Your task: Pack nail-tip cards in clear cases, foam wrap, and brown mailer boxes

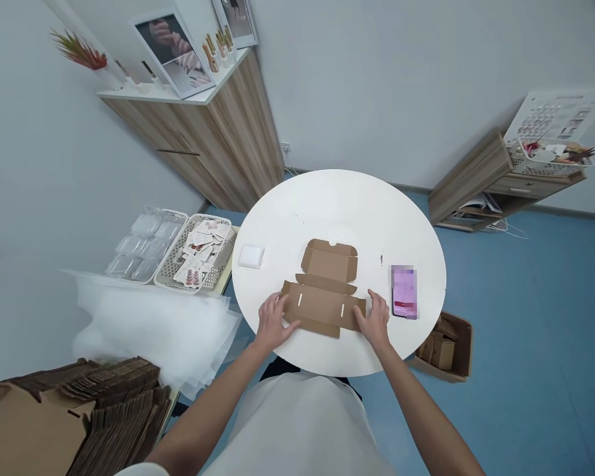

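1. I have a flat, unfolded brown cardboard box [322, 305] lying on the round white table [282, 211], near the edge closest to the wearer. Its larger slotted panel faces the wearer, and the smaller notched panel lies beyond it.
2. The left hand [272, 322] is at the left end of the cardboard, half open, thumb spread from the fingers. I see it touching the board there without closing around it.
3. The right hand [374, 319] is at the right end, also half open; I see the thumb on the end flap and the fingers spread outward beside it.
4. To the right of that hand, I see a phone [405, 291] lying on the table, its screen blurred. A small white packet [251, 256] lies near the table's left edge.
5. Left of the table, I make out a basket [221, 260] of printed cards, white translucent sheets [149, 330] and, lower down, stacked cardboard [34, 430].
6. At floor level on the right, an open carton [462, 370] holds smaller brown boxes [442, 352].
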The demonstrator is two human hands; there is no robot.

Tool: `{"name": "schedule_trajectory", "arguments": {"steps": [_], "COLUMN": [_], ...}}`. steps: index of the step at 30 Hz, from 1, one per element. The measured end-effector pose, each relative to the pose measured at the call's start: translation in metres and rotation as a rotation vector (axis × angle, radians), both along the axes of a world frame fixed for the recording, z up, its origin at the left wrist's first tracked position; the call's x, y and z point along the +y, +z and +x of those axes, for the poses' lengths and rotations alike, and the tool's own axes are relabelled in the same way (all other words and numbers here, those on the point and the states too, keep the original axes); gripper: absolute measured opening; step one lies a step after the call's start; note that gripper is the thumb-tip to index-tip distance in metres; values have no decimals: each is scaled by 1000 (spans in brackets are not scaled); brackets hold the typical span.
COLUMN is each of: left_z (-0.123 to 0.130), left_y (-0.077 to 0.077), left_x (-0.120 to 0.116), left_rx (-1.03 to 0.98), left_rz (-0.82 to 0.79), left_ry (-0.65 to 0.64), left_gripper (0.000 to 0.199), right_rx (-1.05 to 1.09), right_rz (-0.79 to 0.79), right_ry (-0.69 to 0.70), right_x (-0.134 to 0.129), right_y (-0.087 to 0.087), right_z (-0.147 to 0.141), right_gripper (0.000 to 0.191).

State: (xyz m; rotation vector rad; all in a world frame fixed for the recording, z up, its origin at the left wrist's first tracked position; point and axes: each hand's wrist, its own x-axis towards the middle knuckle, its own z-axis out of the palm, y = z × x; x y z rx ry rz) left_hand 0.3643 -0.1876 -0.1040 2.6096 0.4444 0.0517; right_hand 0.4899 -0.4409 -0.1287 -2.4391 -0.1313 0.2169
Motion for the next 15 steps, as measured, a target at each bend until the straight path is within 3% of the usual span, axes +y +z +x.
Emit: {"name": "schedule_trajectory", "arguments": {"steps": [3,5,10,15], "left_z": [-1,2,14,18], "left_y": [6,4,-14,-19], "left_x": [-7,-11,-10,0], "left_rx": [70,93,183,183], "left_rz": [15,11,-2,28], "left_ry": [-319,-428,-443,-486], "left_gripper": [44,28,32,34], "right_rx": [58,154,342,322], "right_rz": [-17,9,91,162], "right_ry": [95,153,170,176], "right_x": [15,26,47,52], "right_y": [10,13,6,4], "right_z": [27,44,68,54], "right_gripper": [46,39,41,39]}}
